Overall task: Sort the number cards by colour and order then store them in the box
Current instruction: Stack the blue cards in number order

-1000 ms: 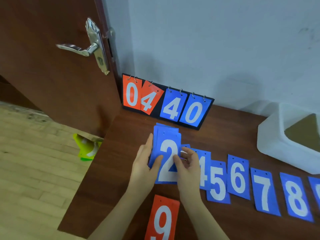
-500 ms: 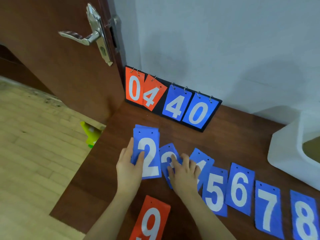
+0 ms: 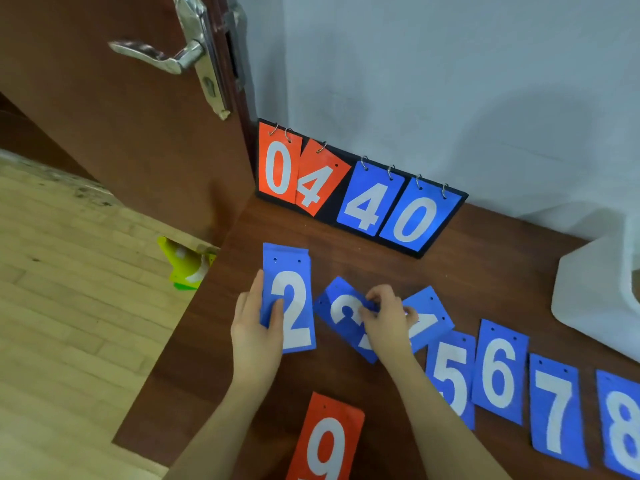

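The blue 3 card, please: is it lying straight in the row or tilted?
Tilted. The blue 3 card leans left under the right hand, unlike the upright blue 6 card.

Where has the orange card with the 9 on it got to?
The orange 9 card lies on the brown table at the bottom middle of the head view, between the person's forearms, below the blue 2 card.

The black flip scoreboard [image 3: 360, 192] against the wall shows 0 and 4 on orange cards, then 4 and 0 on blue cards. Loose blue number cards on the brown wooden worktop [image 3: 381, 265] read 2 [image 3: 291, 306], 5 [image 3: 452, 375], 6 [image 3: 498, 372], 7 [image 3: 554, 410] and 8 [image 3: 623, 424]. An orange card [image 3: 325, 441] reads 9.
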{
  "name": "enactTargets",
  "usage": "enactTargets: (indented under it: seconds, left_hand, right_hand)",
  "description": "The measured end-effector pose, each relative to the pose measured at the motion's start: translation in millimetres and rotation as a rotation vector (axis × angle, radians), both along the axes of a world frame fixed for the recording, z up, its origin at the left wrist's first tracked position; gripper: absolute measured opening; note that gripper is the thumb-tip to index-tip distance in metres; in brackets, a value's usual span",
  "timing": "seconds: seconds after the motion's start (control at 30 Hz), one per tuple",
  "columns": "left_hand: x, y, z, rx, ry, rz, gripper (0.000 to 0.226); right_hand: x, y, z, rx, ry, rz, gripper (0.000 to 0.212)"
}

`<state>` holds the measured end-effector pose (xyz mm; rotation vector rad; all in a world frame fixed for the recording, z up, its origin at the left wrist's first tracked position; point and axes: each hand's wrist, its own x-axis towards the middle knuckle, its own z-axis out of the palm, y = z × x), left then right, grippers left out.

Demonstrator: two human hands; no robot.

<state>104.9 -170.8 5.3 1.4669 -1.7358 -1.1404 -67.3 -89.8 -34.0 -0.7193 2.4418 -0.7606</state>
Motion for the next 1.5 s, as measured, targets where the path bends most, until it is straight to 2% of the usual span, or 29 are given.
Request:
enactTargets:
  seconds: [0.1,0.2,0.33,0.5,0.6,0.77,0.87,0.93,0.97,1.03,1.07,1.13,1.2,1.27,1.37,1.43,1.5]
  left_hand:
    - [0.8,-6.5,0.5,0.015,0.003,-0.026,0.052]
    - [-2.9,-9.0,0.4,0.030,-0.005,-0.065,0.053]
    - [-12.7,-7.4,-1.3,0.032,-0.048,-0.166,0.054]
    - [-21.0,-11.3,-5.2,-0.005,-0.061,-0.261,0.054]
    - [-28.5,-11.2,3.4,0.003,-0.012,-0.280,0.053]
    - [-40.6,4.1,16.5,-0.049,0.012,-0.366,0.055]
    - [-43.5,9.3,15.7,-0.023,-0.020,-0.419,0.062]
    - [-45.8,10.3,16.0,-0.007,-0.015,-0.424,0.061]
    - [-47.5,10.5,16.6,0.006,-0.008,-0.412,0.061]
    - [-52.2,10.7,17.0,0.019,0.000,-0.386,0.060]
    - [-54.4,10.7,17.0,0.018,-0.003,-0.383,0.059]
    - [-57.4,10.4,16.7,0.018,-0.011,-0.387,0.059]
    - [-58.4,9.1,17.1,0.021,-0.013,-0.371,0.058]
    - [-58.4,6.5,19.4,0.017,-0.014,-0.335,0.058]
    - [-57.7,1.4,27.0,0.044,0.041,-0.263,0.057]
    - [-56.9,0.1,31.4,0.069,0.069,-0.227,0.057]
    - [-56.4,0.6,33.1,0.065,0.069,-0.220,0.058]
  right_hand:
    - [-5.4,5.6,6.2,-0.316,-0.219,-0.255,0.021]
    - [-11.2,14.0,7.8,-0.416,-0.345,-0.428,0.009]
    - [-11.4,27.2,11.7,-0.475,-0.333,-0.462,0.003]
    - [-4.5,23.8,37.1,-0.583,-0.359,-0.571,0.017]
    - [12.8,14.5,56.1,-0.650,-0.414,-0.514,0.017]
    - [45.0,11.0,63.1,-0.498,-0.228,-0.368,0.012]
    - [44.5,24.9,55.5,-0.462,-0.189,-0.429,0.005]
    - [31.7,41.9,42.5,-0.318,-0.067,-0.542,0.021]
    - [24.8,50.4,35.2,-0.153,0.024,-0.544,0.031]
    - [18.8,64.6,20.2,0.240,0.137,-0.366,0.044]
    - [19.5,68.2,14.6,0.359,0.159,-0.223,0.047]
    - [24.7,70.8,6.9,0.426,0.184,0.038,0.047]
    - [29.1,72.9,3.8,0.385,0.184,0.142,0.043]
    - [33.7,75.4,2.8,0.273,0.143,0.009,0.040]
    - [40.2,73.2,-0.5,0.173,0.096,-0.433,0.049]
    - [40.0,68.2,-3.2,0.236,0.069,-0.525,0.062]
    - [34.5,61.1,-3.4,0.277,0.033,-0.530,0.064]
